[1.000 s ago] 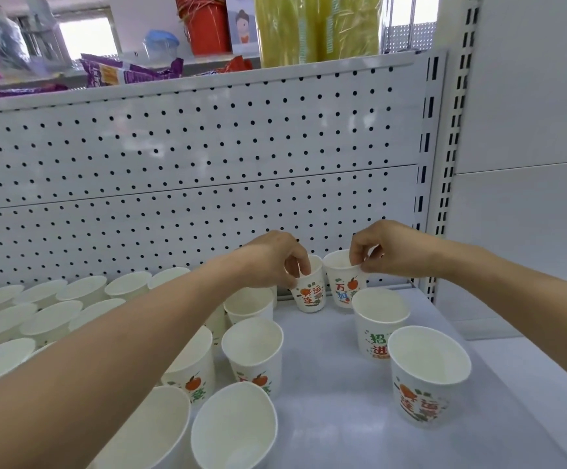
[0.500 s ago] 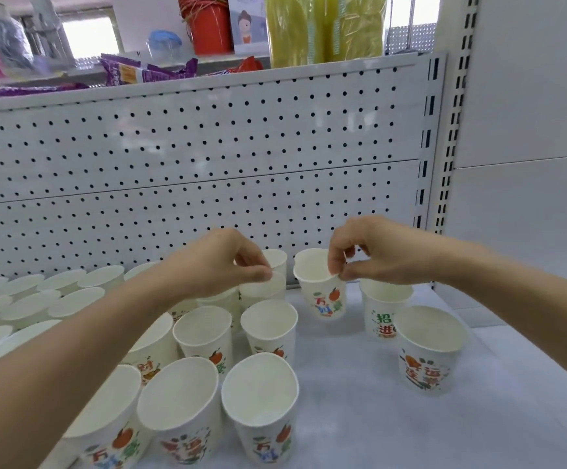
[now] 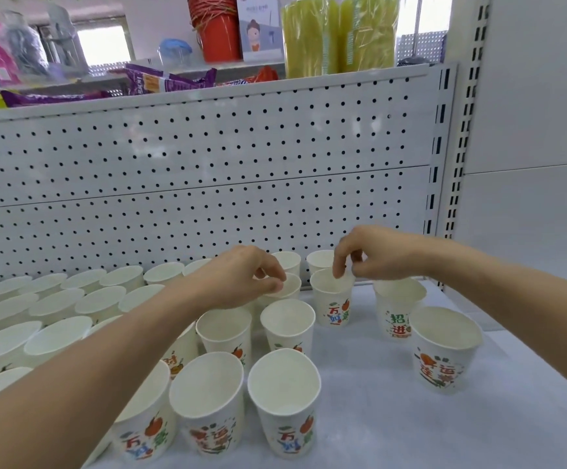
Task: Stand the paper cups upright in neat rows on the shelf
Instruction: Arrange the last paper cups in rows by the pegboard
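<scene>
White paper cups [image 3: 55,309] with orange and green print stand upright, mouths up, in rows across the left of the pale shelf [image 3: 394,418], in front of a perforated back panel [image 3: 207,164]. The left hand [image 3: 241,275] reaches over them, thumb and forefinger closed on the rim of a rear cup [image 3: 290,286] near the panel. Just to its right, the right hand [image 3: 377,255] pinches the rim of a printed cup [image 3: 331,302], with fingertips inside and thumb outside; this cup is upright beside the rows. Two more cups [image 3: 444,350] stand apart on the right, and three front cups [image 3: 207,411] form the nearest row. An upper shelf [image 3: 309,86] carries a red bucket [image 3: 217,32], yellow-green packs [image 3: 339,32] and purple packets [image 3: 167,81].
</scene>
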Demonstrator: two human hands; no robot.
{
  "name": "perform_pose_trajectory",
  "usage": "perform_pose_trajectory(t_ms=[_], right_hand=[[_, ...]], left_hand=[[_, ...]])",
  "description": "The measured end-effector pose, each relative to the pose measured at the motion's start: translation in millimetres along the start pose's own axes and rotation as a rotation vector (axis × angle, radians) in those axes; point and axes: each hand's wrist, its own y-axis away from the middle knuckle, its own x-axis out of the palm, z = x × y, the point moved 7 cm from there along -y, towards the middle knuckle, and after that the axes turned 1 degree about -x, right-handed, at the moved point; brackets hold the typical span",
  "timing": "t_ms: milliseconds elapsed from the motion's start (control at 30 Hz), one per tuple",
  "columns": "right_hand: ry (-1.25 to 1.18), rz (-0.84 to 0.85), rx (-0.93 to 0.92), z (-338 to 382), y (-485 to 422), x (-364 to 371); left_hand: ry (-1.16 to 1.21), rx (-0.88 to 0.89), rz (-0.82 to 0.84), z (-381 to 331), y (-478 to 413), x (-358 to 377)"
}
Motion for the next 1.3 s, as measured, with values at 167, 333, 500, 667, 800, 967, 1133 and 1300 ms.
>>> perform_pose_trajectory(t_ms=[167, 333, 500, 667, 800, 967, 1133, 1300], right_hand=[[0.041, 0.004, 0.127, -12, -22, -3], [0.039, 0.036, 0.174, -19, -39, 13], [-0.002, 0.006, 0.121, -10, -7, -6], [0.051, 0.080, 0.190, -11, 46, -7], [0.148, 0.092, 0.198, -7, 53, 9], [0.125, 0.058, 0.113, 13, 62, 18], [0.034, 0.053, 0.030, 42, 70, 20], [-0.008, 0.003, 0.000, 55, 62, 28]], left_hand=[[-0.019, 0.002, 0.010, 1, 1, 2], [-0.014, -0.001, 0.032, 0, 6, 3], [0.006, 0.052, -0.042, -14, 21, -7], [0.113, 0.102, 0.020, -36, 46, -3], [0.069, 0.095, 0.086, -37, 44, 7], [0.040, 0.124, 0.139, -37, 47, 8], [0.010, 0.143, 0.152, -33, 53, 5], [0.002, 0.142, 0.154, -31, 57, 5]])
